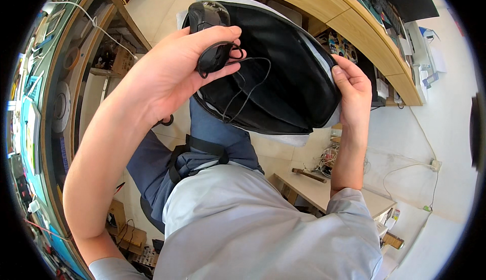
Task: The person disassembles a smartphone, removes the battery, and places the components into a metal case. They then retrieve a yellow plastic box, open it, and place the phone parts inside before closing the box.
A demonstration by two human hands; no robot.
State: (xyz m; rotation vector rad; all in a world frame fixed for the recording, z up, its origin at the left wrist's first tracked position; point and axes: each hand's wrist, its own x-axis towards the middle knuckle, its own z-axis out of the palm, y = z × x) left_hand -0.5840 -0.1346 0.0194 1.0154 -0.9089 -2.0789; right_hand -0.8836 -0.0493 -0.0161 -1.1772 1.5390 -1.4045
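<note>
- wooden desk (367, 31): stands behind the bag; its far corners are not fully readable past the bag and the dark picture rim.
- black bag (298, 72): held open before the desk's front edge. step in hand, as judged: steadying the open mouth with items at its left edge. next move calls for a wide mouth and a free cable. the bag's deep interior is too dark to read.
- right hand (354, 83): thumb and fingers pinch the bag's right edge.
- left hand (183, 53): thumb and fingers curl around an oval piece, over the bag's left edge.
- black mouse (208, 13): beyond the left thumb, at the bag's upper-left corner; partly hidden, grip cannot be told.
- oval piece (215, 57): black, exact kind unclear.
- thin cable (269, 66): loops across the bag's mouth; ends hard to trace.
</note>
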